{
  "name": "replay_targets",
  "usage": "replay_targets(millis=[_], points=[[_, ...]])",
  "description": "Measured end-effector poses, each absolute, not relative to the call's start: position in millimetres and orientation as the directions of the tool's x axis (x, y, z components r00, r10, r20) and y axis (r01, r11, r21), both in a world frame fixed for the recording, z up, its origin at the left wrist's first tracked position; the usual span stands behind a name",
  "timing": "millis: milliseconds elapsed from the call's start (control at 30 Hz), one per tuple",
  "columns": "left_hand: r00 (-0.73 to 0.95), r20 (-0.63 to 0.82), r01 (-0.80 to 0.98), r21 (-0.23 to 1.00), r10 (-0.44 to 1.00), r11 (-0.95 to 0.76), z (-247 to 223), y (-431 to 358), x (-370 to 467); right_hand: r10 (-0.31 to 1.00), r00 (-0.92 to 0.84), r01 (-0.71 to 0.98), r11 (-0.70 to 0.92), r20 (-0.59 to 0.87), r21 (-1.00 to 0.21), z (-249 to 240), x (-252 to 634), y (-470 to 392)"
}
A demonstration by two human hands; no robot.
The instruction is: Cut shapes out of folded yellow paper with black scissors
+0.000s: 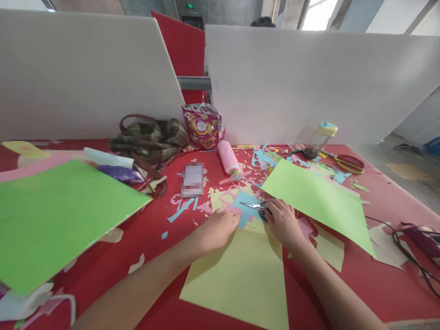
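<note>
Scissors (252,205) clasped by the handles in the right grip (282,220), blades pointed left over blue paper (244,212), the paper pinched at its left edge by the left grip (222,227), yellow sheet (240,277) laid nearer on the tabletop (151,238)

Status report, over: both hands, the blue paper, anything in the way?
Left hand holding blue paper. Right hand gripping small scissors, blades over the blue paper. Paper scraps scattered around; nothing visibly blocking the blades.
</note>
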State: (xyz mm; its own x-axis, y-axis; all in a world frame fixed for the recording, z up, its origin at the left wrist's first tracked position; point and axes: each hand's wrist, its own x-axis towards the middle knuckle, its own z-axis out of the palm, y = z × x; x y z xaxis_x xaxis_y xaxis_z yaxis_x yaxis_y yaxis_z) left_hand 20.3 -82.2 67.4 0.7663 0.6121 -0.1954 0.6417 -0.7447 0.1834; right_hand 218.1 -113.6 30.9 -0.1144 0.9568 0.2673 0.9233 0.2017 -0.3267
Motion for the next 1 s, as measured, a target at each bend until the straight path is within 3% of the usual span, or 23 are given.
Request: replay_targets(millis=[167, 233, 467, 1000], points=[[0.783, -0.138, 0.621, 0.221, 0.606, -0.752, 76.8, -93.0, 21.6, 0.883, -0.366, 0.772, 0.464, 0.294, -0.434, 44.0, 196.3, -127.0], [0.782, -0.107, 0.621, 0.225, 0.614, -0.751, 77.7, -98.3, 23.1, 0.870, -0.393, 0.745, 0.492, 0.299, -0.451, 43.5, 186.6, -131.9], [0.763, -0.017, 0.640, 0.162, 0.646, -0.751, 72.0, -113.8, 26.9, 0.905, -0.256, 0.726, 0.412, 0.339, -0.550, 34.8, 172.3, -137.0], [0.734, 0.032, 0.676, 0.072, 0.679, -0.734, 88.8, -104.2, 8.6, 0.942, -0.212, 0.691, 0.332, 0.259, -0.643, 40.5, 180.7, -133.3]])
